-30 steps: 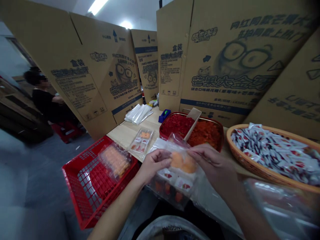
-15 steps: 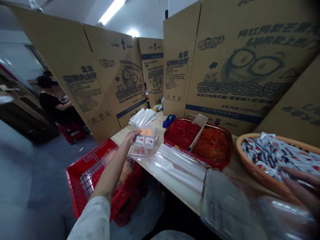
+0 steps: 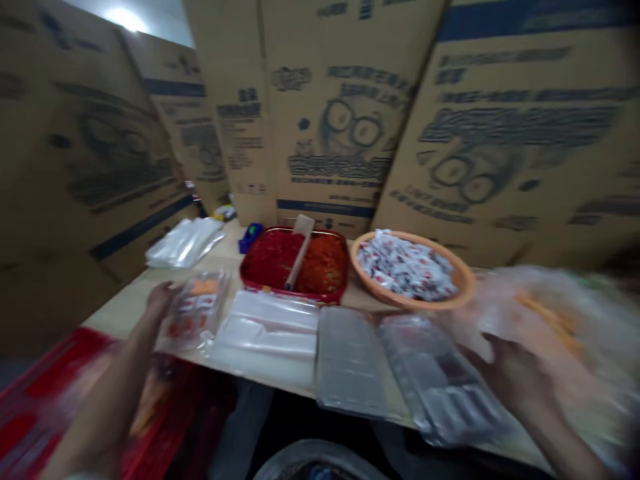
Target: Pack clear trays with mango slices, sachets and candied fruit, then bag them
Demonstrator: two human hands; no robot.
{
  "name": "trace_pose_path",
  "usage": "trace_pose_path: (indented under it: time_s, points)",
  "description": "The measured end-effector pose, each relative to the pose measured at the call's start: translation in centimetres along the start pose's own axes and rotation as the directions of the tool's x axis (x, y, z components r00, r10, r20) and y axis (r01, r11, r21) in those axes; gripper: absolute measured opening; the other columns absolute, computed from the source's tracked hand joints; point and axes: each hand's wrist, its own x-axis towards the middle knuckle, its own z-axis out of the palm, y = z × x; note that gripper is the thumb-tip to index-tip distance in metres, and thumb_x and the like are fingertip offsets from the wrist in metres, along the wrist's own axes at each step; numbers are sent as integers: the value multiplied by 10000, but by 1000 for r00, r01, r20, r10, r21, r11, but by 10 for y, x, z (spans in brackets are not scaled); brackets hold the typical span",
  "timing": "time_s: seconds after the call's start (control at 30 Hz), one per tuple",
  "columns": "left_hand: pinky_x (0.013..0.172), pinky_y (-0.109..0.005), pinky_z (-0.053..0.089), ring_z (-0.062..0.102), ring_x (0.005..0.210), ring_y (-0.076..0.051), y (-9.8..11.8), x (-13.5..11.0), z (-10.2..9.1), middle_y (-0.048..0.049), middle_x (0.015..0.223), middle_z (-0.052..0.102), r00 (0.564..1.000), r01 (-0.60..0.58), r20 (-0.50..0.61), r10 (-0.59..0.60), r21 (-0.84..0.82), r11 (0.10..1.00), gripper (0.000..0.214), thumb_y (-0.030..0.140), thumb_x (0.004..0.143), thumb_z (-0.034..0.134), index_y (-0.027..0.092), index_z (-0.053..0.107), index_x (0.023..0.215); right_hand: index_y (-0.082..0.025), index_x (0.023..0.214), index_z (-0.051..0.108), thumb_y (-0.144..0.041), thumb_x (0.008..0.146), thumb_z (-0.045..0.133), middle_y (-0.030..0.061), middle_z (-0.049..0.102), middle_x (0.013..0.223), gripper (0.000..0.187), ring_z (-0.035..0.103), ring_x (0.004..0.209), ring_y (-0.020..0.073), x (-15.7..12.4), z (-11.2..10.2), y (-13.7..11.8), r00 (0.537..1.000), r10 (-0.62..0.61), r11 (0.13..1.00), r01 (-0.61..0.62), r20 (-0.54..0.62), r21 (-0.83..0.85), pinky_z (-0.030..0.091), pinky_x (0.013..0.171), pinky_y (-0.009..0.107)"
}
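Observation:
My left hand is closed on the left edge of a filled clear plastic tray. Orange pieces, white sachets and red-orange pieces show in its compartments. The tray is at the left front of the table, over the edge of a red crate. My right hand, slightly blurred, has its fingers apart beside a stack of clear compartment trays. Just right of that hand lies a big clear plastic bag with yellow-orange strips in it.
A red tub holds red and orange food with a divider across it. Behind the trays stands an orange basket of sachets. Clear film bags, clear lids and a blue tape dispenser lie about. Cardboard sheets wall the back.
The view has turned right, bringing the plastic bag into sight. My right hand has moved from beside the sachet basket to the bag and tray stack. My left hand still holds the filled tray.

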Motion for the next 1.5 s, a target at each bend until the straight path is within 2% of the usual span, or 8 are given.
trace_pose_path:
  time_s: [0.13,0.23,0.4,0.6,0.73,0.93,1.17,1.5]
  points:
    - [819,-494,390,516,980,-318,22,-7,19,20,858,647,991,-25,-125,47,169,985,232,293,673,627,196,594,881,-112,1002,618,-337,805,463,185,633,957,337,575,959,317,-1,-14,14,974,121,879,-16,191,-476,425,781,428]
    - [731,-418,458,583,829,-233,42,-43,40,60,1021,638,914,-329,-147,379,279,902,304,419,715,547,283,596,982,-101,991,620,-337,851,404,159,640,960,350,581,939,270,-1,-12,9,957,127,873,17,261,-487,424,772,364]
    - [925,-440,402,558,1007,-237,75,-158,107,-3,1060,637,546,-822,190,816,-62,565,265,371,767,520,276,609,996,-134,1129,535,-361,871,389,146,593,1054,373,548,976,269,-11,-6,-4,982,-10,860,104,189,-499,420,732,355]
    - [1053,-430,272,301,1294,-270,100,-313,207,-114,1391,371,112,-710,739,665,-409,574,527,427,787,506,239,461,1277,-98,911,597,-163,878,320,161,629,912,286,595,889,255,-27,-12,-10,941,34,789,182,336,-587,430,690,317]
    - [1050,-552,154,46,1338,-360,108,-349,234,-177,1439,228,-103,-770,816,568,-427,475,715,581,693,543,194,450,1288,-101,896,603,-108,836,365,169,642,867,245,612,835,265,-37,-25,-7,917,107,748,181,385,-639,433,641,323]
    - [1034,-601,105,-17,1333,-373,108,-352,234,-193,1447,172,-129,-800,838,530,-404,444,855,679,632,514,193,391,1324,-114,939,600,-119,828,391,158,610,988,237,556,947,256,-10,-22,-6,959,-113,847,229,259,-480,436,737,332]
    - [1037,-606,88,-56,1329,-369,94,-367,240,-184,1459,104,-84,-874,868,490,-301,383,852,665,672,485,206,303,1366,-121,887,646,-84,774,463,104,647,914,218,574,906,200,43,20,14,824,-423,889,457,377,-1,442,792,313]
    - [1021,-625,85,-59,1330,-370,81,-367,246,-160,1472,94,-83,-878,828,555,-324,352,799,595,704,520,245,265,1376,-172,873,630,-161,862,404,88,621,847,226,564,884,211,38,27,28,760,-650,759,649,5,54,478,724,353]
